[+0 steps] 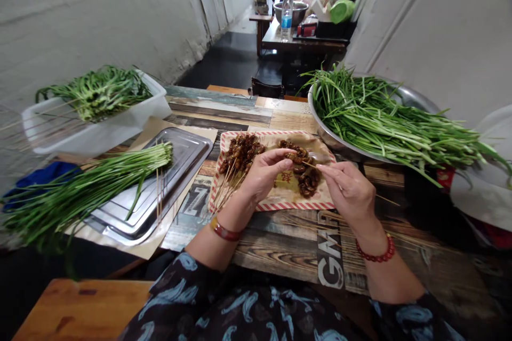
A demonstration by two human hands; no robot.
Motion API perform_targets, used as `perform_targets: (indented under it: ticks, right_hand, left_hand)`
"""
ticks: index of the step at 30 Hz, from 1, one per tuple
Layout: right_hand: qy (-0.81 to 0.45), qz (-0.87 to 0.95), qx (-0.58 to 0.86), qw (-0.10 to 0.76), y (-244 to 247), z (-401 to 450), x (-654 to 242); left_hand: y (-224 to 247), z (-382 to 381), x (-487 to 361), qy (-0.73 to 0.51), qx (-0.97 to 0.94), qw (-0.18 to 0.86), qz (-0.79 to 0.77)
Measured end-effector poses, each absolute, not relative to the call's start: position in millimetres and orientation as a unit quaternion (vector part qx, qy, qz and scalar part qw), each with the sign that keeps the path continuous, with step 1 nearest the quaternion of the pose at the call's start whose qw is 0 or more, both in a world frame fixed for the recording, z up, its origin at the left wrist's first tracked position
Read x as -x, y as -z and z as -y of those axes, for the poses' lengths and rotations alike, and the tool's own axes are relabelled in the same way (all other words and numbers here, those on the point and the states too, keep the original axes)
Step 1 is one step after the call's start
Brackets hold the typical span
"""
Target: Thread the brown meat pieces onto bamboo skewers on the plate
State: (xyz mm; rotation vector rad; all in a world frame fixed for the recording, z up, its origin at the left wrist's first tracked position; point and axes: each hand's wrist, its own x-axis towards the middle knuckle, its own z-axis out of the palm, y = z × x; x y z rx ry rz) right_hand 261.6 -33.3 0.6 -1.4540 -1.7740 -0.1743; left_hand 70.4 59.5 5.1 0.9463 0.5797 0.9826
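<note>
Over a cream tray with a red-striped rim (280,205), my two hands meet near its right half. My left hand (267,171) pinches a small brown glossy food piece (296,159) between thumb and fingertips. A thin wooden skewer (309,164) runs from that piece to my right hand (347,189), whose fingers are closed on it. Loose brown pieces (309,183) lie on the tray below and around the fingertips. Filled skewers (241,153) are piled on the tray's left side, their bare sticks pointing toward me.
Bare skewers (336,218) lie on the table in front of the tray. At left, long green stalks (120,176) rest on a metal lid (192,150), behind them a white bin (154,100) of greens. A metal bowl (416,97) of greens stands right. A bottle (287,13) stands farther back.
</note>
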Motion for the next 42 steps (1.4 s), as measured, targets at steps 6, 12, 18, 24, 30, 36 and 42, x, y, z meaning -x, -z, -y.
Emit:
perform_targets:
  ticks: [6,12,18,24,30,36,42]
  right_hand:
    - [0.077,0.707,0.575,0.404,0.1,32.8,-262.2]
    - [0.077,0.707,0.573,0.407,-1.3,33.0,-261.4]
    - [0.059,0.708,0.565,0.419,1.4,32.2,-259.8]
    - [0.036,0.705,0.559,0.435,3.5,31.2,-259.1]
    - [0.020,0.701,0.558,0.444,3.3,32.6,-257.7]
    - [0.009,0.698,0.553,0.454,2.6,31.7,-255.5]
    - [0.004,0.693,0.559,0.455,5.3,31.9,-255.1]
  left_hand:
    - [-5.3,-57.8,-71.0,-0.450,-0.448,0.730,-0.253]
    - [-7.8,-55.5,-70.7,-0.444,-0.447,0.737,-0.246]
    - [-7.6,-55.6,-72.2,-0.462,-0.449,0.720,-0.257]
    - [-4.4,-55.0,-74.0,-0.452,-0.439,0.728,-0.269]
    - [-4.1,-53.4,-75.7,-0.437,-0.436,0.742,-0.262]
    - [-2.4,-51.9,-77.0,-0.430,-0.444,0.739,-0.269]
    - [1.3,-51.5,-77.4,-0.424,-0.456,0.739,-0.258]
